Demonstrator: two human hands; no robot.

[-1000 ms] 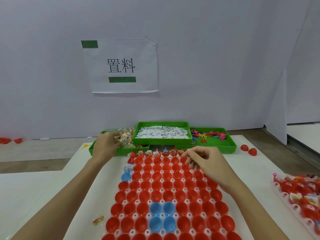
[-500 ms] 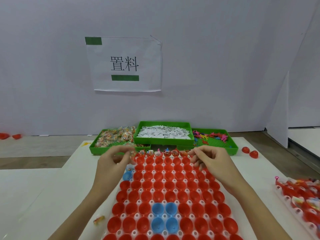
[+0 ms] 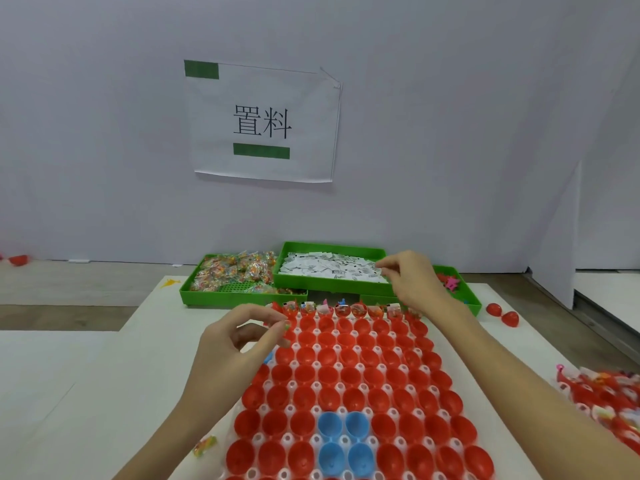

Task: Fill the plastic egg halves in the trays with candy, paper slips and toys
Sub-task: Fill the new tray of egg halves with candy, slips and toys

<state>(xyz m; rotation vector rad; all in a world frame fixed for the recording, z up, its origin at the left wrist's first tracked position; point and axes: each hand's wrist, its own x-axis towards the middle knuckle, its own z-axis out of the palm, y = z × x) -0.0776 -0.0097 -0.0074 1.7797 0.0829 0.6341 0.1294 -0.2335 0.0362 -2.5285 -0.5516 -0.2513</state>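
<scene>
One far row of egg halves [image 3: 341,310] in the main tray [image 3: 346,393] looks filled; the rest sit empty. Left hand [image 3: 239,344] pinches a candy over them, right hand [image 3: 412,278] pinches among paper slips [image 3: 329,266]

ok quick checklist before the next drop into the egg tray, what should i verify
1. Left hand has something to drop: cannot tell; fingertips pinch together over the tray's far left, the item is too small to make out.
2. Right hand has a paper slip: cannot tell; it pinches at the paper slips.
3. Candy bin stocked: ok.
4. Empty egg halves left: ok; only the far row looks filled.
5. Loose candy off the tray: not ok.
</scene>
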